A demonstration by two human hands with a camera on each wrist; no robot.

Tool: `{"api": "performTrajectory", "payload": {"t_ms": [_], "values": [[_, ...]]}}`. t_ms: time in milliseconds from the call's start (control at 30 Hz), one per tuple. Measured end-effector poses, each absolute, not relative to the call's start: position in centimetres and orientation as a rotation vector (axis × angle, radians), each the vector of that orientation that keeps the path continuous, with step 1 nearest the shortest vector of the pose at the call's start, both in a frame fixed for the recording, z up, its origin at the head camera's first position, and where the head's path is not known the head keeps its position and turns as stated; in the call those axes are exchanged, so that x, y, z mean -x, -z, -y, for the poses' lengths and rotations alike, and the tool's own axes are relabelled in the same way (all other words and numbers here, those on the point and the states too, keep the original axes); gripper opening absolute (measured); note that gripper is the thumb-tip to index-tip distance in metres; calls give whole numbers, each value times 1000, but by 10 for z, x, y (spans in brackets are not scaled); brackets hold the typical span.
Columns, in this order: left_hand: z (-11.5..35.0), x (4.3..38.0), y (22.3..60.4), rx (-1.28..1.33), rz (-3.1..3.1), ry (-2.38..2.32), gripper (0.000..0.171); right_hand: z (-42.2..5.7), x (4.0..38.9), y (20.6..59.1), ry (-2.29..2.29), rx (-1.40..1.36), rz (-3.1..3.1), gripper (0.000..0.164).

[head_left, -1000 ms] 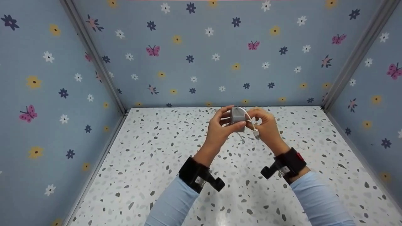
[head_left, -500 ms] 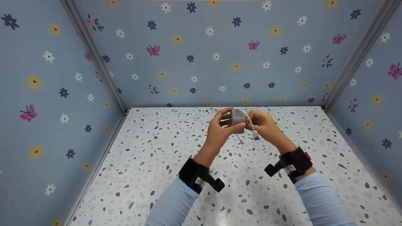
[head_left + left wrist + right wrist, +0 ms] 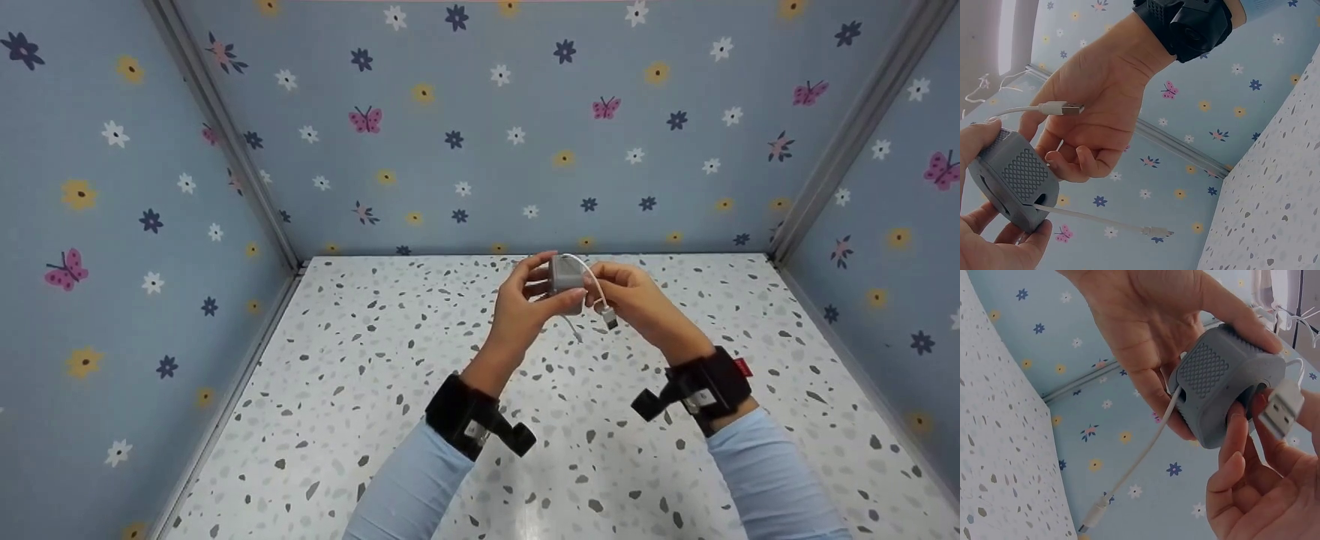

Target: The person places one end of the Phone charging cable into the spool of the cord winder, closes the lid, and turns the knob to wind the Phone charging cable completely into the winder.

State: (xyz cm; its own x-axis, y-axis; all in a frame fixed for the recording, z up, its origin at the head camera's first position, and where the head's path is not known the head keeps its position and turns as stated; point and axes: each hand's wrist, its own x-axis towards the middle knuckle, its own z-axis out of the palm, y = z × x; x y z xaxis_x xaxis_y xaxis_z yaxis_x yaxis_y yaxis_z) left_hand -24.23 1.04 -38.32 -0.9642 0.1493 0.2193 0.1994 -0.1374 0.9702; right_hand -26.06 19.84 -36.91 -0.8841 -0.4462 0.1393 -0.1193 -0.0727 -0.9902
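A grey cable winder (image 3: 568,271) with diamond-textured faces (image 3: 1204,365) is held up above the speckled surface. My left hand (image 3: 517,315) grips it, thumb on one side and fingers on the other. My right hand (image 3: 637,304) is at its right face; in the right wrist view curled fingertips (image 3: 1235,419) reach into the round hollow, pinching at its inner part, which they mostly hide. A white cable leaves both sides. Its USB plug (image 3: 1064,108) hangs in front of the right hand, and the thin end with a small plug (image 3: 1095,513) dangles below the winder.
White speckled tabletop (image 3: 375,420) lies under both hands. Blue panels (image 3: 480,172) printed with flowers and butterflies stand at the back and sides, joined by grey corner strips (image 3: 225,135). Black camera straps (image 3: 709,390) are on both wrists.
My right wrist has swung outward to the right and its fingers have shifted at the winder. The hanging USB plug has turned slightly. My left hand keeps its grip, nearly still.
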Motion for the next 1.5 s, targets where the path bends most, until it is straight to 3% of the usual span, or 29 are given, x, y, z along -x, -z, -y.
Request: {"api": "performTrajectory", "payload": {"t_ms": [467, 733, 1000, 1100, 1300, 1500], "values": [[-12, 242, 383, 423, 2021, 2315, 62, -199, 261, 361, 1837, 464, -2070, 21], [-11, 242, 383, 425, 2036, 2291, 62, -196, 260, 361, 1864, 522, -2225, 12], [-9, 241, 383, 425, 2018, 2303, 62, -189, 261, 372, 1852, 743, -2624, 13], [-9, 240, 383, 443, 2012, 2307, 62, -188, 262, 378, 1861, 978, -2774, 10], [-8, 242, 385, 466, 2028, 2278, 63, -186, 267, 390, 1900, 1516, -2861, 25], [-8, 242, 387, 475, 2036, 2264, 62, -184, 266, 396, 1891, 1584, -2944, 24]]}}
